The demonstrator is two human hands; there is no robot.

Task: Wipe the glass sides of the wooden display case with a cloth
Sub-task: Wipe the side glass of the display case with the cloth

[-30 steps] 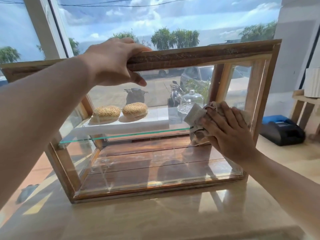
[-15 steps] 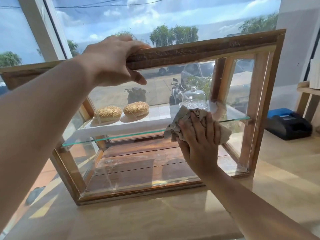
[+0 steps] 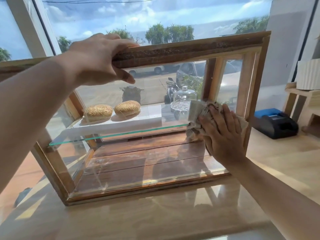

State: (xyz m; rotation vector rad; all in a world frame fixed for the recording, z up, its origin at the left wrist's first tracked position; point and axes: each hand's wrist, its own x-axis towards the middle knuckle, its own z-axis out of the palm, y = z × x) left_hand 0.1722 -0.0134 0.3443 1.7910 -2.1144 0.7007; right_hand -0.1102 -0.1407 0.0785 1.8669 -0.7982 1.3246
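A wooden display case [image 3: 190,51] with glass panes stands on a pale counter, its front glass facing me. My left hand [image 3: 100,61] grips the case's top front rail, fingers curled over the wood. My right hand [image 3: 223,134] presses a crumpled beige cloth [image 3: 199,111] flat against the front glass near its right edge, at the height of the inner glass shelf [image 3: 112,135]. Most of the cloth is hidden under my palm.
Inside, two sesame buns [image 3: 112,110] lie on a white board and a glass dome [image 3: 184,99] stands on the shelf. A black and blue device [image 3: 275,123] sits on the counter at right, beside a wooden rack [image 3: 301,101]. A large window rises behind.
My right hand has swept the cloth leftward to the middle of the front glass, then back to the right edge. My left hand has kept its grip on the top rail.
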